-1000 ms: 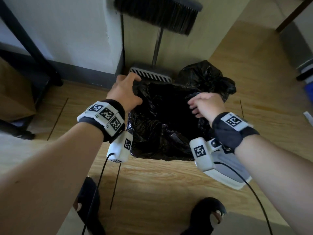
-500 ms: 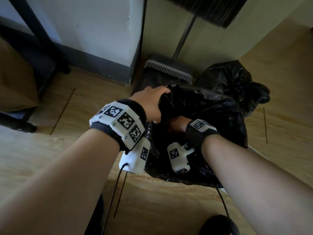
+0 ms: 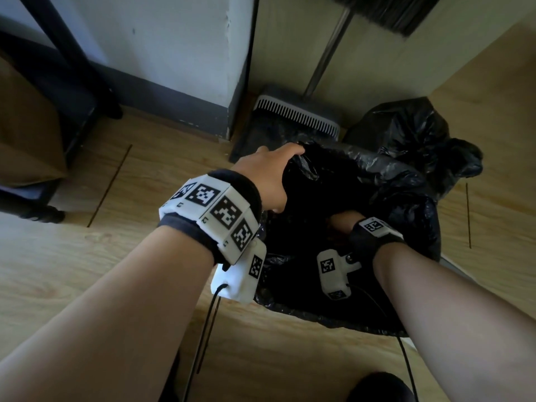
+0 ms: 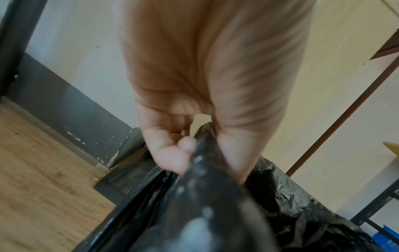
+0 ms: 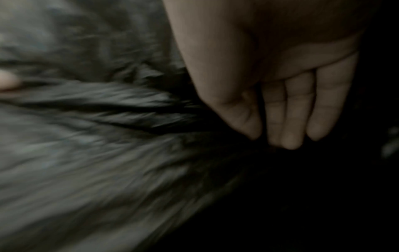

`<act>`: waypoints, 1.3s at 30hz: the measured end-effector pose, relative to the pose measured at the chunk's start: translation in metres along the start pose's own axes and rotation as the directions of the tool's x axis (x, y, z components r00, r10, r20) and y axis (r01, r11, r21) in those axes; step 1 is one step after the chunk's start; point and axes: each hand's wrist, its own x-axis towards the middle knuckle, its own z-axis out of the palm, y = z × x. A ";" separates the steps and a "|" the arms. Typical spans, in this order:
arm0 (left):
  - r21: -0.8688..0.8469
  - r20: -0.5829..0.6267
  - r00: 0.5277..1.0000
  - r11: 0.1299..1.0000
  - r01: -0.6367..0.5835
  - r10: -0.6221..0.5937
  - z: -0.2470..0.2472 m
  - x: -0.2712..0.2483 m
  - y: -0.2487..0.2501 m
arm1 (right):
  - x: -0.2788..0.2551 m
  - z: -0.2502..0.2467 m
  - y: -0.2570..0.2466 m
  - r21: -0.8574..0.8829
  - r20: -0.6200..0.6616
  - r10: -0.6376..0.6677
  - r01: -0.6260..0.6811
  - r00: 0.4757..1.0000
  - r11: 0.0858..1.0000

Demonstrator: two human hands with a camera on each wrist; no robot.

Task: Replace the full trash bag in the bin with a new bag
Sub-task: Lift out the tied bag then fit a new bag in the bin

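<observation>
A new black trash bag (image 3: 403, 198) is spread open over the bin, of which only a pale strip of rim (image 3: 458, 268) shows at the right. My left hand (image 3: 269, 175) grips the bag's edge at the far left of the opening; the left wrist view shows the left hand (image 4: 190, 150) pinching a fold of the black bag (image 4: 207, 196) between thumb and fingers. My right hand (image 3: 342, 224) reaches down inside the bag. In the right wrist view the right hand (image 5: 287, 110) has straight, closed fingers against the dark bag lining (image 5: 97, 153).
A full, tied black bag (image 3: 406, 132) sits on the wooden floor behind the bin at the right. A grey dustpan (image 3: 295, 114) and a broom handle (image 3: 327, 50) lean on the wall just beyond. Black furniture legs (image 3: 66, 53) stand at the left. A dark shoe (image 3: 380, 387) is below the bin.
My right hand left the bag's rim and went down inside the bag. My left hand kept its grip on the edge. The view moved closer to the bin.
</observation>
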 end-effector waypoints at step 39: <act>0.048 -0.120 0.938 0.946 -0.321 0.325 0.059 -0.041 0.175 | -0.177 -0.088 0.119 0.550 -0.462 0.054 0.238 0.885 0.800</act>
